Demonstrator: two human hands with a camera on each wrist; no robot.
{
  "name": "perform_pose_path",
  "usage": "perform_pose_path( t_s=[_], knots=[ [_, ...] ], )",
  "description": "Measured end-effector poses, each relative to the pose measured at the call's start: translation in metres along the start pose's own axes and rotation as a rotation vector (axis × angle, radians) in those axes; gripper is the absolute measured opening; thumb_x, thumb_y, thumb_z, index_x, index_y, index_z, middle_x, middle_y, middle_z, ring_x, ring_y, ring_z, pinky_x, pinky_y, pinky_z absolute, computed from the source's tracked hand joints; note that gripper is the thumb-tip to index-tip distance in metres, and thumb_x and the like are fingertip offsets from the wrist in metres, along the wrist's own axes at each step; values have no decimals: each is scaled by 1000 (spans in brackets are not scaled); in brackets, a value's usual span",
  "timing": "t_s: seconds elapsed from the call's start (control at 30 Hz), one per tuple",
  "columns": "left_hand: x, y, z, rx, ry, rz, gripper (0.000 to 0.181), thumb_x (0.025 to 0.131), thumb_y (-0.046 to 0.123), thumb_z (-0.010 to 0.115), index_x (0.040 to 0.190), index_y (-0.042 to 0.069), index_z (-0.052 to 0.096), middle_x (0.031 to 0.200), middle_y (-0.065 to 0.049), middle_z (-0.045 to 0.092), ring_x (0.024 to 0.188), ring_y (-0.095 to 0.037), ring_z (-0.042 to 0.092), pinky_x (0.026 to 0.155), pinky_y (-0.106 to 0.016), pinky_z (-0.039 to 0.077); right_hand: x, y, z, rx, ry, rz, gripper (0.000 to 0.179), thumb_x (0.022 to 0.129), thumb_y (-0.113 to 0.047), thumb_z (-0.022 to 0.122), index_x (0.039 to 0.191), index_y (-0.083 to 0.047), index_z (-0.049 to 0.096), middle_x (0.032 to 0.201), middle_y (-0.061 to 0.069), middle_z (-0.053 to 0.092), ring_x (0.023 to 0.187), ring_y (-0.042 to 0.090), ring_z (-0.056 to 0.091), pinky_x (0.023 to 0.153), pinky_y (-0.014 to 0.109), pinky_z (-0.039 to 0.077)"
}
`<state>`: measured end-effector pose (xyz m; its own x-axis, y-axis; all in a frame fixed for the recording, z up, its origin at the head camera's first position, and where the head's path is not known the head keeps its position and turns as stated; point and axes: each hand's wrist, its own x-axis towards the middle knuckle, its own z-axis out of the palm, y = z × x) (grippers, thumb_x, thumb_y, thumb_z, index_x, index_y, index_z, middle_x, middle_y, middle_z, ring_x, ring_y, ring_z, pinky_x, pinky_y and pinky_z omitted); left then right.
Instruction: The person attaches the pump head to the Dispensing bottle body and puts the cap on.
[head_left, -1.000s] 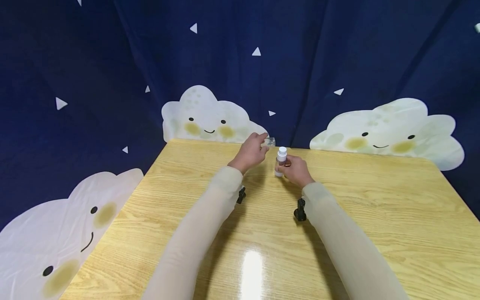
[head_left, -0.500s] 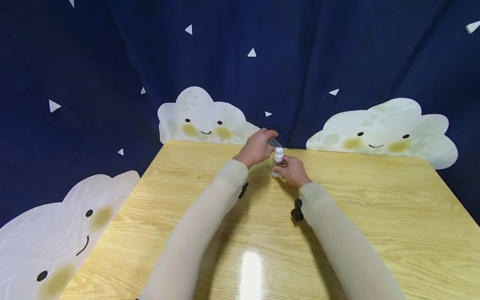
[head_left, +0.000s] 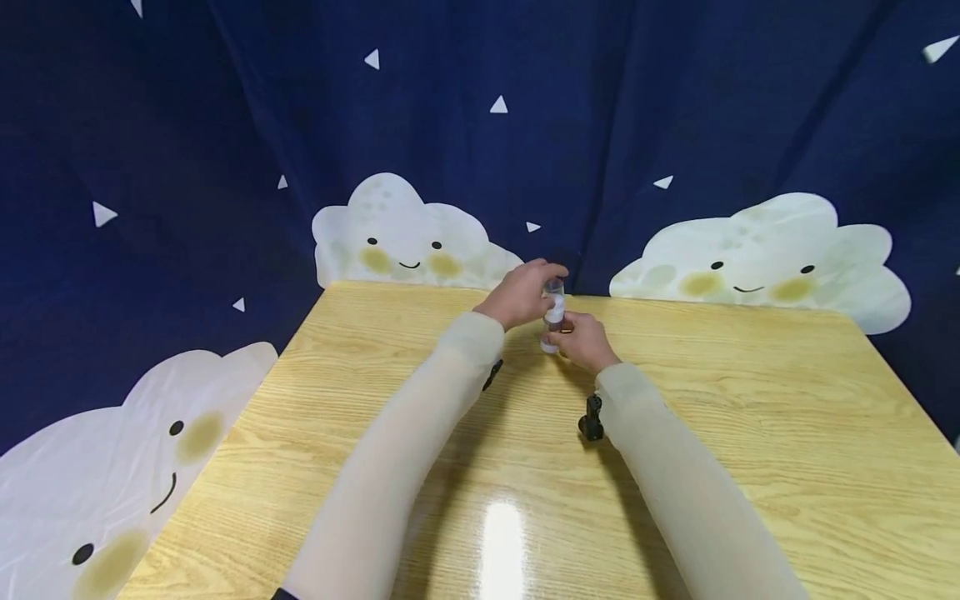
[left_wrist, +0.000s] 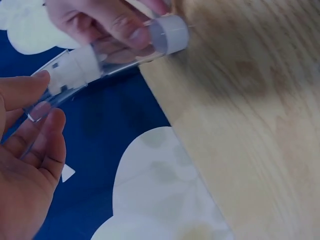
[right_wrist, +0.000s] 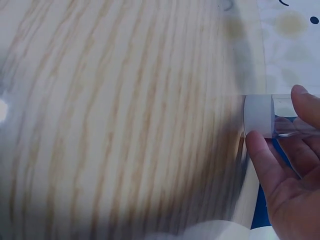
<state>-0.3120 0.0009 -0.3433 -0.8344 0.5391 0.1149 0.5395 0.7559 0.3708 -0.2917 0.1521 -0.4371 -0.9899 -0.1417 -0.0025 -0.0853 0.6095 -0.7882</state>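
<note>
A small clear bottle [head_left: 550, 343] with a white base [left_wrist: 176, 34] and a white top [left_wrist: 75, 67] stands upright near the table's far edge. My right hand [head_left: 589, 343] grips its clear body from the right, with thumb and fingers on either side in the right wrist view. From the left, my left hand [head_left: 521, 295] holds a clear cap [head_left: 555, 287] between thumb and fingers. That cap sits over the bottle's white top, in line with the bottle. Whether it is fully seated cannot be told. Fingers hide part of the bottle's middle.
The wooden table [head_left: 360, 367] reaches back to a dark blue curtain [head_left: 570, 125] with white triangles and smiling clouds. The far table edge lies just behind the hands. A bright light reflection [head_left: 501, 550] shows on the near tabletop.
My left hand has moved right with the clear cap, from beside the bottle to over its white top. The cap has turned from lying sideways to upright. The right hand keeps its grip.
</note>
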Motion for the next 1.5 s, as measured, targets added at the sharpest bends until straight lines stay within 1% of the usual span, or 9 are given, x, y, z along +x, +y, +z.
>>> perform_pose_path(
  t_s=[0.13,0.23,0.3,0.47,0.67,0.97,1.23,1.4,1.5],
  knots=[
    [0,-4,8,-24,10,-18,36,94,10,66,129,10,59,126,-5,63,114,-18,61,101,-31,49,0,0,2,-15,2,1,34,92,-16,69,122,0,66,123,20,69,118,35,65,78,33,58],
    [0,-5,13,-22,15,-8,30,94,9,66,123,10,62,123,-5,65,112,-19,62,100,-31,49,1,1,2,-33,8,-12,32,93,-16,68,120,0,67,122,20,70,115,36,66,77,32,58],
    [0,-5,15,-21,18,0,28,94,9,65,122,10,63,121,-5,65,110,-19,62,99,-31,50,1,1,2,-40,16,-17,30,92,-16,68,119,-1,68,121,19,70,114,35,67,77,33,58],
    [0,-5,17,-27,27,-1,28,94,7,64,122,11,62,122,-5,66,110,-19,62,99,-32,50,1,1,1,-60,27,-38,29,93,-15,67,117,0,68,120,21,70,111,36,68,78,35,57],
    [1,-5,18,-34,20,-10,28,95,7,63,122,11,61,122,-5,66,110,-19,62,100,-32,50,0,0,1,-89,41,-54,26,93,-17,67,114,0,69,118,20,71,110,36,68,80,38,57],
    [1,-6,17,-74,26,-8,25,94,7,64,118,14,64,119,-3,67,104,-17,62,95,-31,51,2,1,1,-96,44,-42,31,93,-18,68,118,0,67,119,20,71,114,36,66,87,43,57],
    [0,-9,20,-102,62,-1,25,95,7,63,119,14,63,118,-3,68,93,-15,61,86,-30,52,3,2,1,-119,56,-60,30,93,-17,68,117,1,67,116,21,72,109,36,68,84,42,57],
    [-2,-11,23,-123,57,-20,25,97,9,61,121,15,62,121,-2,68,93,-14,61,86,-29,52,3,3,3,-118,48,-50,28,93,-18,68,115,0,68,115,19,72,109,34,68,84,42,56],
    [-4,-11,25,-131,53,-33,25,97,9,61,121,15,62,120,-2,68,93,-15,61,85,-29,52,1,4,4,-129,47,-58,28,93,-19,68,115,-1,68,115,19,72,110,35,68,85,43,56]
  ],
)
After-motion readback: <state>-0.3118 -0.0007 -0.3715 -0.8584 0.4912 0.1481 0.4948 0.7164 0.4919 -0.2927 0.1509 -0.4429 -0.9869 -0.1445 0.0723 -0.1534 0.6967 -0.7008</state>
